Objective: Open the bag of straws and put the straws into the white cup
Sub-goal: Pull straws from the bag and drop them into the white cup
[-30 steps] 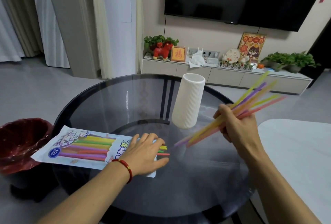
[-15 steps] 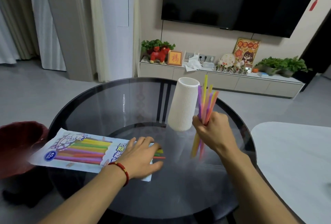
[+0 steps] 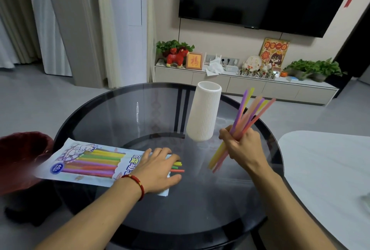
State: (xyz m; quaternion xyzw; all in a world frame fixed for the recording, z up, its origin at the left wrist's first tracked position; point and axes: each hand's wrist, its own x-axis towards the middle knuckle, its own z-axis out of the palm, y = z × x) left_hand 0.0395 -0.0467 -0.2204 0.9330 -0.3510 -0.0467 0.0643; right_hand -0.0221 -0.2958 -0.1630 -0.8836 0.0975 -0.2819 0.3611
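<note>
A tall ribbed white cup [image 3: 204, 113] stands upright near the middle of the round glass table [image 3: 112, 117]. My right hand [image 3: 241, 145] is just right of the cup's base, closed around a bunch of coloured straws [image 3: 250, 113] that tilt up to the right, their tops level with the cup's rim. The straw bag [image 3: 90, 162] lies flat on the table's left side. My left hand [image 3: 158, 167] presses flat on its open right end, where a few straw tips [image 3: 178, 166] stick out.
A dark red bin [image 3: 22, 155] stands beside the table at the left. A white table [image 3: 328, 173] lies at the right. A low cabinet with plants and ornaments [image 3: 240, 81] runs along the far wall under a television.
My right hand swung the straw bunch from slanting right to nearly upright beside the cup, then tilted it back to the right. My left hand stayed on the bag.
</note>
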